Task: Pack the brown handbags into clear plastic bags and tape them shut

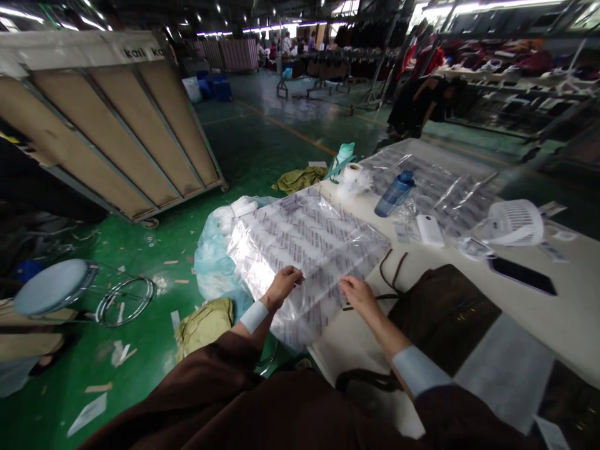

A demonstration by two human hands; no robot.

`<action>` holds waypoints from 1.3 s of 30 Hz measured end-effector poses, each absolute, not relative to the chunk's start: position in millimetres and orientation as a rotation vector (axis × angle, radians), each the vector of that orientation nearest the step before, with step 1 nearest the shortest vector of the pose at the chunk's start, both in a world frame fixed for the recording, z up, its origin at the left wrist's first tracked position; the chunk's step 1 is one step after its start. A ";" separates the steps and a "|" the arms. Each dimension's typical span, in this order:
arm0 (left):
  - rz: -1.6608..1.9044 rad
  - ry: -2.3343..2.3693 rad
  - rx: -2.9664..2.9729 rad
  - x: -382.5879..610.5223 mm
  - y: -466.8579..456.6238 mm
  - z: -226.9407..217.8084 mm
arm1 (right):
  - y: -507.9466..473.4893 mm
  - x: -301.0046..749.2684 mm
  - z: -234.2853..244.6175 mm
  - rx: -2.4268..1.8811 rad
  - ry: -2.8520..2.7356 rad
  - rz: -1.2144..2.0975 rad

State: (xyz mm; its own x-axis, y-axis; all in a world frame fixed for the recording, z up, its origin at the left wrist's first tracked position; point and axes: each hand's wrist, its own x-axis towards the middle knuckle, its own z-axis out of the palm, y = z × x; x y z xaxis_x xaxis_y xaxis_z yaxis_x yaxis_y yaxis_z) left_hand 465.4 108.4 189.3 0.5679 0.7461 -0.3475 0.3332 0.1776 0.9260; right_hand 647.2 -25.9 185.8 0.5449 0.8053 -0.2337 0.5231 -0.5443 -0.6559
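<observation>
A stack of clear plastic bags printed with rows of dark text lies at the left edge of a white table. My left hand pinches the near edge of the top bag, fingers closed. My right hand rests on the same edge a little to the right, fingers curled on the plastic. A dark brown garment lies on the table just right of my right hand, and more brown fabric drapes over my lap.
On the table stand a blue water bottle, a tape roll, a white power bank, a small white fan, a black phone and more plastic bags. A stool and a wooden cart are on the green floor to the left.
</observation>
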 end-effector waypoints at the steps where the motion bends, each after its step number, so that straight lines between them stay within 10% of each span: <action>1: 0.406 1.014 1.420 465.8 110.8 192.1 | -14.7 648.4 191.2 -2.299 -1.102 0.617; 6: 0.563 1.057 1.595 466.2 117.2 201.3 | 44.3 659.1 215.6 -2.292 -1.506 -0.107; 20: 0.820 1.264 1.571 459.9 143.2 208.5 | 113.3 658.1 201.4 -2.030 -2.121 -0.102; 39: -0.202 1.669 2.340 401.1 75.5 185.0 | 80.0 842.4 167.4 -2.690 -1.506 -0.534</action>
State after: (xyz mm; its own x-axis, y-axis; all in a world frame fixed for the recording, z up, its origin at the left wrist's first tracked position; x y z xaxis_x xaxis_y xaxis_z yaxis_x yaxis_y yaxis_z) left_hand 401.1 75.5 185.0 0.3305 0.9069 -0.2613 0.9431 -0.3065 0.1290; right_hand 842.4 80.0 167.4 0.4783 0.8256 0.2992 0.8299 -0.5364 0.1536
